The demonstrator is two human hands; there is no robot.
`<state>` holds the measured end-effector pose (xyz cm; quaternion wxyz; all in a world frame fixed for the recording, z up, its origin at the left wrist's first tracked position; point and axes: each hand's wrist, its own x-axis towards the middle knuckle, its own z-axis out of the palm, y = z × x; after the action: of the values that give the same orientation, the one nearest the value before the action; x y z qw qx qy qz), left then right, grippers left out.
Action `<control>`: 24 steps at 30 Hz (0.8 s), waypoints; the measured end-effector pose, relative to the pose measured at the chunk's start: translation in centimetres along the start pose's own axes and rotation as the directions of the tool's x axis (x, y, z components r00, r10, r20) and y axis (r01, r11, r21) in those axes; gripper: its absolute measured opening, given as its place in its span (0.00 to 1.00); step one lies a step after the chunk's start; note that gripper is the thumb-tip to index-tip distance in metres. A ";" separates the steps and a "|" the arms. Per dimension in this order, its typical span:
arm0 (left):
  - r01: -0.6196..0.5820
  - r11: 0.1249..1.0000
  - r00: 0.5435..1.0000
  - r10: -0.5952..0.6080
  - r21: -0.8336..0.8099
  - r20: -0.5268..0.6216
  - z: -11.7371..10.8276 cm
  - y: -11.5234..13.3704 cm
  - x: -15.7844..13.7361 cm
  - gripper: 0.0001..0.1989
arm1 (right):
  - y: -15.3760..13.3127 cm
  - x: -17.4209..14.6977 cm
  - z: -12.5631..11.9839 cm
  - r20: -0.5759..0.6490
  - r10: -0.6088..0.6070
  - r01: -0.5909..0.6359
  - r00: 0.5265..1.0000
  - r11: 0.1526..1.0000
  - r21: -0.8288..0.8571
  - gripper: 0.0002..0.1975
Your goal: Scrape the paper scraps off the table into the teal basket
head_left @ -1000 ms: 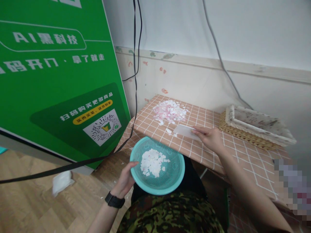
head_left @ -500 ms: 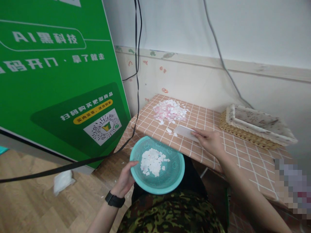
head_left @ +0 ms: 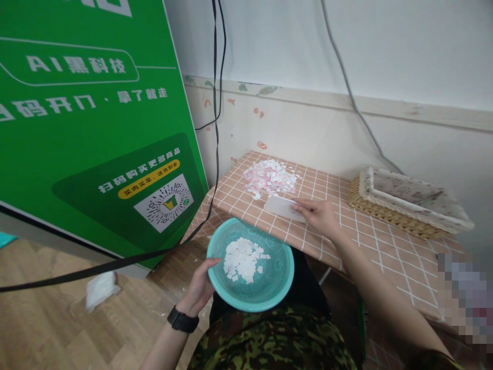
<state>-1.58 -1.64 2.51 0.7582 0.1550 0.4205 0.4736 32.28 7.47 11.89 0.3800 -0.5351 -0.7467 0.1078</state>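
My left hand (head_left: 201,287) grips the left rim of a turquoise plastic colander (head_left: 275,293), thumb over the edge. A heap of small white paper pieces (head_left: 243,259) lies in its bottom. Between the fingers and thumb of my right hand (head_left: 316,215) is a flat, whitish rectangular card (head_left: 281,207), its edge low over the tabletop near the colander's far rim. Just beyond the card sits a pile of white and pink paper scraps (head_left: 271,177) on the checked tablecloth (head_left: 331,190).
A wicker basket (head_left: 400,213) with a cloth lining stands at the table's right. Tall green cabinet (head_left: 96,118) on the left, with black cables (head_left: 216,103) hanging in front. A white plastic bag (head_left: 101,290) lies on the wooden floor.
My right hand has moved the card left and slightly toward the colander; the loose scraps beside it are now hidden or displaced. My left hand and the colander have barely moved.
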 end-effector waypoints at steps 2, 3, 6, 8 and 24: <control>-0.001 1.000 1.000 0.001 -0.001 0.000 0.1 0.0 0.0 0.11 | 0.7 0.8 0.0 -0.028 0.027 -0.027 0.999 1.000 0.007 0.15; 0.000 1.000 1.000 0.000 0.000 0.001 0.2 0.1 0.0 0.11 | 1.0 1.2 0.0 -0.052 0.032 -0.031 0.998 0.999 0.021 0.15; 0.003 1.000 1.000 -0.003 0.001 0.000 0.4 0.2 -0.1 0.11 | 1.6 2.1 0.2 -0.108 0.017 -0.012 0.994 0.999 0.049 0.14; 0.002 1.000 1.000 -0.002 -0.001 0.000 0.4 0.2 -0.1 0.11 | 1.6 2.3 0.4 -0.101 -0.009 0.012 0.995 0.999 0.036 0.13; 0.027 0.999 0.999 -0.026 -0.025 0.030 0.8 -0.3 0.0 0.11 | -0.5 -2.4 0.5 -0.034 -0.151 0.141 0.988 0.968 -0.206 0.14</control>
<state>-0.77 -1.68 2.76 0.7726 0.1467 0.4049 0.4665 31.92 5.28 10.79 0.3487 -0.5172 -0.7815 -0.0106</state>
